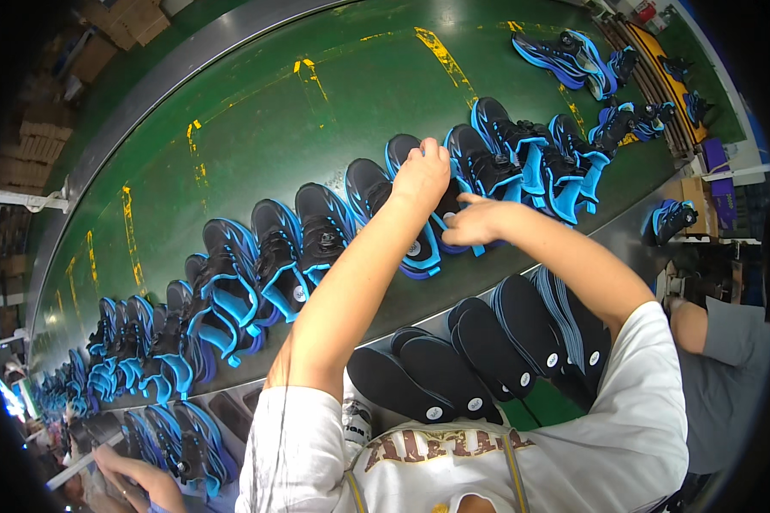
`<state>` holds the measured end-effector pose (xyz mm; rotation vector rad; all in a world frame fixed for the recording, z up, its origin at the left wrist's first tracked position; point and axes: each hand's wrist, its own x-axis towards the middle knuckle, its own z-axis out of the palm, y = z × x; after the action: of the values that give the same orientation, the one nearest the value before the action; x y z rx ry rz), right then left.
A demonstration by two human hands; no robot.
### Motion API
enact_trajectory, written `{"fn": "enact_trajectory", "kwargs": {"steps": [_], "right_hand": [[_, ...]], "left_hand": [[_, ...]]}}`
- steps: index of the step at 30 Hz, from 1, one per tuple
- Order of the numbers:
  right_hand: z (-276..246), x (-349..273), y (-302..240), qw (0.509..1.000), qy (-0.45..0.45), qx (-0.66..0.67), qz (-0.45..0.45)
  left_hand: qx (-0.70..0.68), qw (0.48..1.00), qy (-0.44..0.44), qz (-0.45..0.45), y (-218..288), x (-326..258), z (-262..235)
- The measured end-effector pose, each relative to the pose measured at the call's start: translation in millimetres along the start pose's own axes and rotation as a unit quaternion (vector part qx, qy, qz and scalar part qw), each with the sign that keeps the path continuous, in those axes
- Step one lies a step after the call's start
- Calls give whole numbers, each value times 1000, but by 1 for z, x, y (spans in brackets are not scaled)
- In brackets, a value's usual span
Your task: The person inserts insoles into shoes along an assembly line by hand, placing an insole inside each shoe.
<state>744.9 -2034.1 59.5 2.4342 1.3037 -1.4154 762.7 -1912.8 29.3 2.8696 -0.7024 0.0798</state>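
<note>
In front of me a black and blue sneaker (399, 150) sits on the green conveyor belt, toe pointing away. My left hand (423, 175) reaches over its upper, fingers curled down on it. At the shoe's opening, my right hand (475, 221) is bent around the heel-side edge; its fingertips are partly hidden. Just left is another sneaker (368, 184) with a round white sticker inside. To the right stands one more black sneaker (475, 158). Black insoles (522, 321) with round white stickers lie in stacks between the belt and my body.
Rows of matching sneakers (222, 256) line the belt's near side. More shoes (565, 56) lie at the far right, beside a yellow-edged rack (672, 77). Another person's hand (115, 462) shows at lower left near several shoes. A person in grey (731, 385) is at right.
</note>
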Motion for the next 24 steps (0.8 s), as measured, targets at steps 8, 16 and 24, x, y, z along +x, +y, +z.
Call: {"fn": "enact_trajectory", "kwargs": {"steps": [8,16,24], "right_hand": [[21,-2,-10,990,94,4,108],[133,-115,-97,688,672,270,54],[331,-144,-161,404,561,599,404]], "left_hand": [[474,860,-149,112,31,1,-17],[434,880,-185,42,32,5,-6],[-109,989,-97,-27,-9,-5,-59]]}}
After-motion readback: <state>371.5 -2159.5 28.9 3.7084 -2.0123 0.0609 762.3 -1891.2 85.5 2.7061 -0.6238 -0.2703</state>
